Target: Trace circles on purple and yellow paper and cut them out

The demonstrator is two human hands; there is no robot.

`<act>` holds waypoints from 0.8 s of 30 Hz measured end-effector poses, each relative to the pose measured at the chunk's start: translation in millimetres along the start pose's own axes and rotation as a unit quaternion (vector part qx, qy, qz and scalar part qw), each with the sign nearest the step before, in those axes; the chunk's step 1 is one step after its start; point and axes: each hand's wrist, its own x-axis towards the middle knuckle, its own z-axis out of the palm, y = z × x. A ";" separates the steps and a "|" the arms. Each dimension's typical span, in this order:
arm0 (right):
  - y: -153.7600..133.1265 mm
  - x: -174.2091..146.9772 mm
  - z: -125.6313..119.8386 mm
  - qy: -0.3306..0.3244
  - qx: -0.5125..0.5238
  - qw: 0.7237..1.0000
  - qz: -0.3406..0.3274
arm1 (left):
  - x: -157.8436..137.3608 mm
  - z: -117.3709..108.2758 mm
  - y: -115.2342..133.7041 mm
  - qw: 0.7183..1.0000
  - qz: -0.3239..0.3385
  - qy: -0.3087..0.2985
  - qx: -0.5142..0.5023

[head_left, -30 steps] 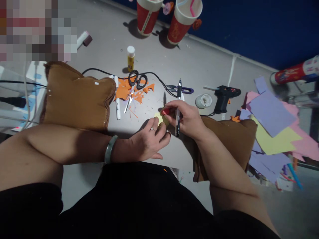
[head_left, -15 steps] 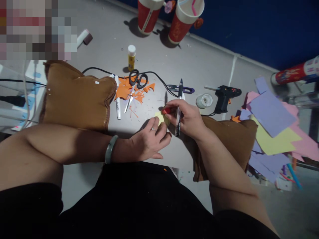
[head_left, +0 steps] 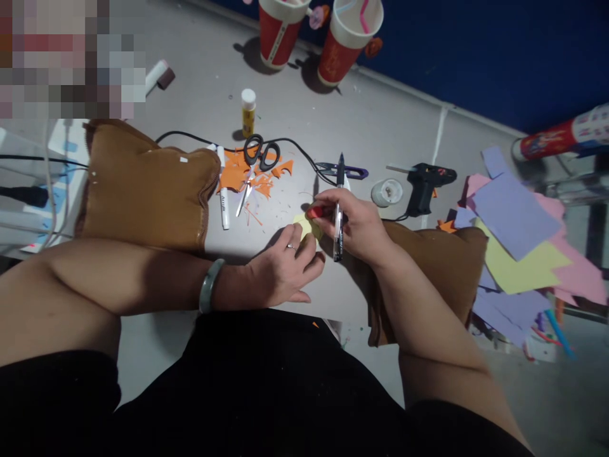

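Note:
My left hand (head_left: 288, 266), with a ring and a green bangle, lies on the table with its fingers spread. Its fingertips touch a small piece of yellow paper (head_left: 302, 221). Just beyond it, my right hand (head_left: 359, 225) pinches a small red piece (head_left: 314, 212) between thumb and forefinger, over the paper's edge. I cannot make out exactly what the red piece is. A clear-barrelled pen (head_left: 338, 216) is also held in this hand, with its black end pointing away from me. Part of the yellow paper is hidden under my fingers.
Black-handled scissors (head_left: 261, 153) lie on orange scraps (head_left: 231, 176) near a glue stick (head_left: 248, 114). Brown cushions (head_left: 147, 190) flank my hands. At right are a glue gun (head_left: 421, 190), a small white container (head_left: 387, 192) and coloured paper (head_left: 516, 216). Red cups (head_left: 342, 57) stand behind.
Both hands keep nearly the same pose and hold. The view has shifted slightly, so the things on the table appear a little further left.

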 end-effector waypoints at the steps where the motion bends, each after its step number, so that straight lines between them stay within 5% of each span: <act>1: 0.4 -0.2 0.2 0.000 0.001 1.000 0.002 | -0.2 -0.2 -0.3 1.000 0.004 0.000 0.001; 24: 2.0 -0.8 2.4 0.013 0.000 1.000 -0.001 | 0.0 -0.2 -1.1 1.000 0.005 0.007 -0.006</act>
